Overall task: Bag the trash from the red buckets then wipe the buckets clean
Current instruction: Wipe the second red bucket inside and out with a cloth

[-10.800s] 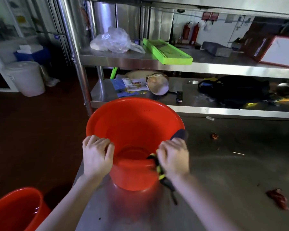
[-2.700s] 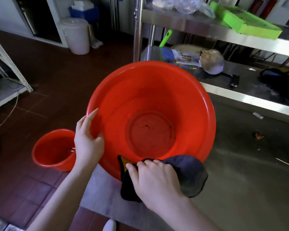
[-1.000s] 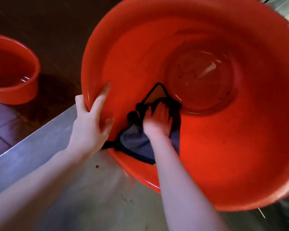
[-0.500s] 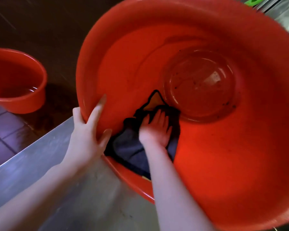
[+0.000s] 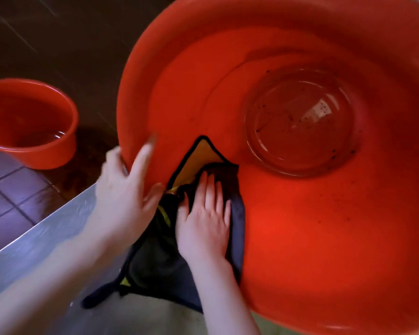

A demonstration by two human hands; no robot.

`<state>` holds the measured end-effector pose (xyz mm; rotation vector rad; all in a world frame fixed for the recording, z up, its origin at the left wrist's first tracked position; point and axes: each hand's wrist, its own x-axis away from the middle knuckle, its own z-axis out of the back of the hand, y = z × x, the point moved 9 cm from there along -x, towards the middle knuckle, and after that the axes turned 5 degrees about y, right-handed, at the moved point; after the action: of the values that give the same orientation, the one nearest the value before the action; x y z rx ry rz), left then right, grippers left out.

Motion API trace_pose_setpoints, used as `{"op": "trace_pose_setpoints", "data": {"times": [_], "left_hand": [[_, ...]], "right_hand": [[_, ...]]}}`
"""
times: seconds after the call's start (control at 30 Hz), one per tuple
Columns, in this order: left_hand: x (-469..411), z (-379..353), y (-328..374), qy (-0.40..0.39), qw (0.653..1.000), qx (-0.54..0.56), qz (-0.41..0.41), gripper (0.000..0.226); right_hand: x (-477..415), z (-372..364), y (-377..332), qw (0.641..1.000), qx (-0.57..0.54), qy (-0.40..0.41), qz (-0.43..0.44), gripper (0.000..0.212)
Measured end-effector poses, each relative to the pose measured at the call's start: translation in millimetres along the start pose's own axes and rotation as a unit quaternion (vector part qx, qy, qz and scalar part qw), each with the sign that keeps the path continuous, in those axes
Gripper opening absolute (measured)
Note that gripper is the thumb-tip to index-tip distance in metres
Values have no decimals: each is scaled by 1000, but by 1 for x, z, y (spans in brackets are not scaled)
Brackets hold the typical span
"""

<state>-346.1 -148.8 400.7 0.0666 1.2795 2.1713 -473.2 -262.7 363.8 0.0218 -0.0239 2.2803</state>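
Observation:
A big red bucket (image 5: 300,226) lies tilted toward me on the steel table, its inside and dark-specked bottom in full view. My left hand (image 5: 124,192) grips its near-left rim, thumb outside and fingers inside. My right hand (image 5: 203,223) presses flat, fingers straight, on a dark cloth with a yellow side (image 5: 155,257) against the lower inner wall. The cloth drapes over the rim and hangs onto the table.
The steel table (image 5: 34,247) has its left edge running diagonally close to my left arm. A second, smaller red bucket (image 5: 34,122) holding a little water stands on the dark tiled floor at the left.
My right hand has drawn the cloth back toward the rim, so more cloth hangs outside the bucket. My left hand has shifted slightly along the rim.

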Motion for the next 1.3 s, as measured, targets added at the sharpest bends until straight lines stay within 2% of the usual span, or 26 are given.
{"op": "trace_pose_setpoints", "data": {"times": [0.1, 0.17, 0.23, 0.3, 0.4, 0.5, 0.57, 0.67, 0.77, 0.93, 1.0, 1.07, 1.13, 1.3], "left_hand": [[-32, 44, 40, 64, 989, -66, -116, 76], [-52, 55, 60, 59, 979, -92, -170, 73], [-59, 52, 62, 32, 975, -122, -183, 80], [-46, 38, 51, -5, 979, -113, -171, 91], [-8, 6, 28, -47, 994, -27, -93, 102], [17, -26, 29, -66, 996, 35, -52, 101], [25, -44, 37, -87, 993, 54, -56, 100], [28, -62, 45, -117, 988, 83, -53, 103], [28, -67, 46, -121, 987, 75, -71, 103], [23, -71, 34, -137, 985, 91, -50, 101], [25, -74, 30, -134, 985, 106, -32, 100], [28, -75, 28, -122, 986, 114, -16, 96], [30, -76, 30, -113, 987, 115, -6, 96], [29, -72, 28, -106, 989, 104, -1, 99]], "right_hand": [[-9, 5, 7, 1000, 0, 0, 20, 65], [-11, 6, 11, 1000, -6, -10, 25, 65], [-9, 8, 25, 1000, 11, -19, 22, 66], [-2, 16, 55, 998, 59, -15, -4, 69], [11, 35, 108, 988, 140, -9, -58, 79], [25, 36, 139, 979, 185, -42, -80, 75], [38, 27, 135, 982, 164, -56, -69, 71], [58, 17, 100, 996, 69, -42, -39, 72], [48, 12, 91, 998, 19, -20, -51, 72], [-35, 6, 153, 973, -14, -17, -231, 64], [-58, 4, 165, 962, -50, -41, -264, 63], [-65, 3, 163, 963, -58, -60, -258, 62], [-58, 9, 149, 971, -30, -39, -234, 62], [17, 6, 64, 996, -23, -2, -87, 71]]}}
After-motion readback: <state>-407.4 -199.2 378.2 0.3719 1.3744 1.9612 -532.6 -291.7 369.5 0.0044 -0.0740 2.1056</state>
